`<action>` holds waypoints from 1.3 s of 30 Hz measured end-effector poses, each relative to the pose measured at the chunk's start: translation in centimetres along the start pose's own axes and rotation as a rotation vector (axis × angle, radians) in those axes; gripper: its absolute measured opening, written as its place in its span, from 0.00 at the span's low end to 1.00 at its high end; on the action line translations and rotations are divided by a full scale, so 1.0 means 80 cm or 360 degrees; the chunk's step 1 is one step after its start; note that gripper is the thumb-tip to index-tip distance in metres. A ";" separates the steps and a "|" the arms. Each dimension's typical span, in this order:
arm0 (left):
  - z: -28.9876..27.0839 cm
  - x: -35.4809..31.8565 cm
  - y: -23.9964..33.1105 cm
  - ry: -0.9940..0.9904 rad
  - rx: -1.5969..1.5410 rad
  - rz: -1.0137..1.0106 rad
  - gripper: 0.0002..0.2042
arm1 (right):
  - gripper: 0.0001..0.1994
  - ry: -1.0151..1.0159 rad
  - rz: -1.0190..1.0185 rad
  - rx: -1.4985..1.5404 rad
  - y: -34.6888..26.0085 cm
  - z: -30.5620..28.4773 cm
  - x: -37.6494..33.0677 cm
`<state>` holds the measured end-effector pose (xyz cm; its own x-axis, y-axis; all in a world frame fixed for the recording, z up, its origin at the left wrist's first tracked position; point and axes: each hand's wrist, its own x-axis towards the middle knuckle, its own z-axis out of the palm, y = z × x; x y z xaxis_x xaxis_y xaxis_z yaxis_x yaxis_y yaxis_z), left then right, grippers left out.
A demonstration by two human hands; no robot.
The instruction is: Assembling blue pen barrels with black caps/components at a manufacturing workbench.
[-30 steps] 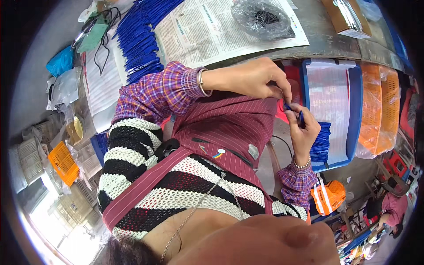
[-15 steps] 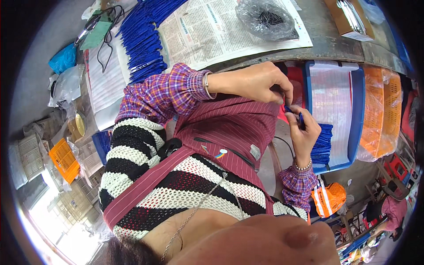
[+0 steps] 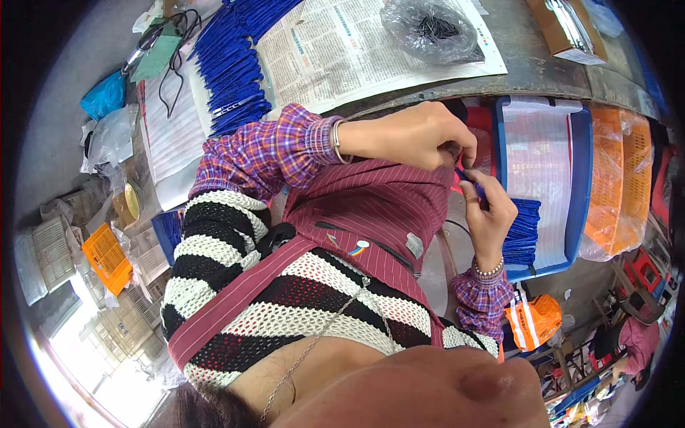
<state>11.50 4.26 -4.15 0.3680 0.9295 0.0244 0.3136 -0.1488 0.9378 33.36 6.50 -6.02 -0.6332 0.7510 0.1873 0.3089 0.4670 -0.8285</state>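
My right hand [image 3: 489, 217] is closed around a slim dark-blue piece [image 3: 479, 191], pinched between thumb and fingers beside the blue tray. Just above and to its left, my left hand [image 3: 428, 135] is bent down with thumb and fingertips pressed together. Its fingertips almost meet the end of the blue piece; whatever they pinch is too small and hidden to make out. Many similar blue pieces [image 3: 521, 232] lie stacked in the blue tray [image 3: 582, 178], near my right wrist.
A long row of blue pieces [image 3: 232, 71] lies on the bench by newspaper sheets [image 3: 307, 57]. On the paper rests a clear bag of thin black parts [image 3: 435, 30]. An orange crate [image 3: 635, 164] stands right of the tray. Another person [image 3: 635, 342] is at far right.
My left fingertips have shifted slightly apart from my right ones. My right hand still grips the blue piece, its fingers a little turned.
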 end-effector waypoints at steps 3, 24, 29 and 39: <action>0.011 -0.004 -0.001 0.0113 0.0398 0.0214 0.12 | 0.15 -0.0037 -0.0152 -0.0277 -0.001 0.000 -0.001; -0.011 0.003 0.006 -0.0110 -0.0120 -0.0017 0.12 | 0.06 -0.0062 0.0460 0.0474 -0.003 -0.003 0.003; -0.023 0.008 0.017 -0.0069 -0.0148 -0.0177 0.10 | 0.11 0.0178 0.0566 0.1671 0.028 -0.002 -0.001; -0.073 0.011 0.015 0.0167 0.0355 -0.0022 0.08 | 0.08 -0.0017 0.0287 -0.0351 0.130 -0.100 -0.040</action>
<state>7.09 6.88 -0.96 0.2733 0.9602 0.0587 0.5078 -0.1958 0.8389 44.29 12.69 -11.04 -0.5610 0.8268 0.0411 0.5632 0.4176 -0.7130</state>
